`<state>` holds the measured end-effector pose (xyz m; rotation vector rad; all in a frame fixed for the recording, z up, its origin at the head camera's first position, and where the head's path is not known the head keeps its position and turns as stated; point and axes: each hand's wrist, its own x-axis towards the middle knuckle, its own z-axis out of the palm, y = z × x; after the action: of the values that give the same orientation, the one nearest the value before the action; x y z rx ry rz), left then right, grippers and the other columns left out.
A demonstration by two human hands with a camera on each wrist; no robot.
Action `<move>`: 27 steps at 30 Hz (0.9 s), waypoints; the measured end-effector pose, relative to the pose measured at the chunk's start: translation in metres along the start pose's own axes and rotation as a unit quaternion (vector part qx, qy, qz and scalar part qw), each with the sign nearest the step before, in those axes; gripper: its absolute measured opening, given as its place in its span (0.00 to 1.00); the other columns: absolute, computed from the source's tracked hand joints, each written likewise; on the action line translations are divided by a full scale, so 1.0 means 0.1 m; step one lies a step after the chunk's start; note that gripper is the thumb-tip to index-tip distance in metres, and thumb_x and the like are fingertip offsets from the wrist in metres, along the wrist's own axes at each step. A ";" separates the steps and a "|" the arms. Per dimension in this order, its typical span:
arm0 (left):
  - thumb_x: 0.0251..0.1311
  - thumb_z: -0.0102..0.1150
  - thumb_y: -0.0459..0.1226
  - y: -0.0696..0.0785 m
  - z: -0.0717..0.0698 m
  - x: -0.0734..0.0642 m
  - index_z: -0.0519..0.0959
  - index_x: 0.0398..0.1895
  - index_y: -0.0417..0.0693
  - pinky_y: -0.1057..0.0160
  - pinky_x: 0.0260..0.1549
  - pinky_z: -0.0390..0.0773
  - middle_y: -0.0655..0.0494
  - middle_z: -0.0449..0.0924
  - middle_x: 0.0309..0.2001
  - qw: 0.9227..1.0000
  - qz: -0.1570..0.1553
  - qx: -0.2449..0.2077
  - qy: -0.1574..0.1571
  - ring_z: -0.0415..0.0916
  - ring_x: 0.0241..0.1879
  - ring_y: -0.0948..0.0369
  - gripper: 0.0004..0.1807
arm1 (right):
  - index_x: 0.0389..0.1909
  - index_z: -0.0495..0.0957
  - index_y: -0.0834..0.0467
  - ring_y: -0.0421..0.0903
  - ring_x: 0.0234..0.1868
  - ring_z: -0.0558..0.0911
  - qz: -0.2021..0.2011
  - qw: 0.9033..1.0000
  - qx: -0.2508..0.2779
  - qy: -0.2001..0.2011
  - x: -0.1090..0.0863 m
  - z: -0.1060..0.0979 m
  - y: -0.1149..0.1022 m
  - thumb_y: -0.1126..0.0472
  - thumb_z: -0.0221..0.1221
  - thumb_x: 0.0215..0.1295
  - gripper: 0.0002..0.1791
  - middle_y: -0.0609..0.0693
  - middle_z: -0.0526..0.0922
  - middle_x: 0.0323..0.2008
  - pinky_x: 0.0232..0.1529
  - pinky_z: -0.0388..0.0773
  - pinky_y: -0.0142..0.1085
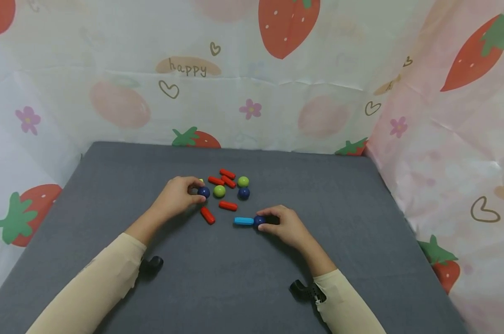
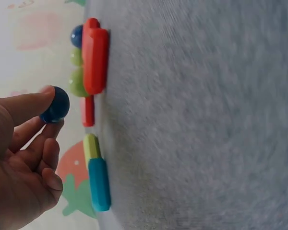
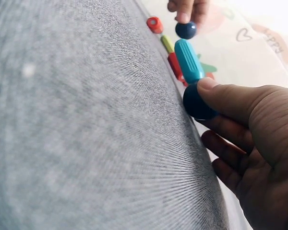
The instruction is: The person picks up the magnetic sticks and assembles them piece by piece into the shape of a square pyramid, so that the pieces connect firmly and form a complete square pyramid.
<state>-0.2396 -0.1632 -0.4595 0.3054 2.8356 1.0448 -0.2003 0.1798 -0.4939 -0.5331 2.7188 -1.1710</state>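
Observation:
My left hand (image 1: pixel 175 195) pinches a dark blue ball (image 1: pixel 203 192) between thumb and fingers, held above the cloth in the left wrist view. My right hand (image 1: pixel 288 227) pinches another dark blue ball (image 1: pixel 259 221), lower and farther right. Against that ball's left side lies the end of a light blue rod (image 1: pixel 244 221), in line with it. Near the left hand are a green ball (image 1: pixel 219 191) and a red rod (image 1: pixel 207 215). A second light blue rod (image 2: pixel 100 184) and a yellow-green rod (image 2: pixel 91 147) show in the left wrist view; the head view mostly hides them.
Beyond the hands lie several red rods (image 1: pixel 228 181), another green ball (image 1: pixel 243 181) and a third dark blue ball (image 1: pixel 244 193). Grey cloth (image 1: pixel 218 287) covers the table. A strawberry-print curtain (image 1: pixel 252 79) rises behind and at the sides.

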 end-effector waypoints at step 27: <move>0.61 0.74 0.43 0.24 0.34 -0.53 0.84 0.55 0.56 0.55 0.41 0.74 0.56 0.83 0.43 0.998 -0.010 -0.063 0.022 0.75 0.46 0.55 0.19 | 0.54 0.86 0.44 0.46 0.59 0.80 -0.013 1.000 -0.013 0.004 -0.01 0.01 0.04 0.53 0.74 0.60 0.20 0.44 0.85 0.53 0.63 0.74 0.48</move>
<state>-0.1787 -0.1357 -0.4683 0.2446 2.7884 1.2336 -0.2001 0.1823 -0.4977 -0.5712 2.7455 -1.1473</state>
